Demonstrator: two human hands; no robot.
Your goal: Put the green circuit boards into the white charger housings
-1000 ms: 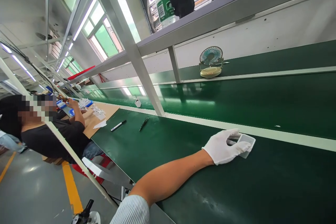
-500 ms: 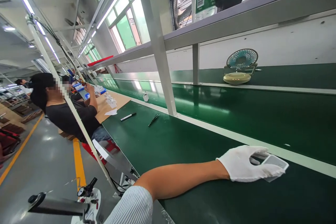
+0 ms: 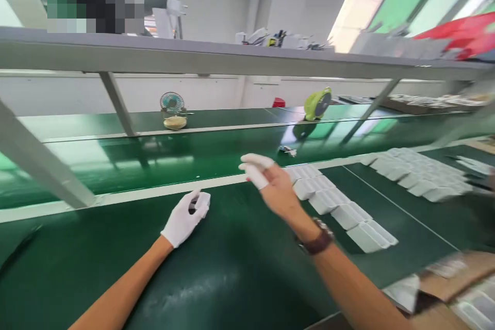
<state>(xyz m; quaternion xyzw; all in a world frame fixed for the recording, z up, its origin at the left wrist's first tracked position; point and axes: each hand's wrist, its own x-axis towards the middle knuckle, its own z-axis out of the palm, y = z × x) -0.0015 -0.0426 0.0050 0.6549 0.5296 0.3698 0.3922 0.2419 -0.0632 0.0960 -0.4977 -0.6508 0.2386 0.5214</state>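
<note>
My left hand, in a white glove, is closed on a small translucent white plastic tray at the green tabletop. The glove hides part of the tray. My right hand hangs above the table with its fingers stretched out and nothing in them. White covers sit on some of its fingertips, and a watch is on the wrist. Just beyond that hand, white plastic trays stand close together in rows, partly hidden by the hand and forearm.
More white trays stand farther right. At the lower right is a cardboard box with clear plastic pieces. A small fan and a green fan stand behind. A shelf on posts crosses above the table.
The view has swung right, bringing my right hand and the rows of trays into sight. My left hand still holds the small tray. The co-worker at the left is out of view.
</note>
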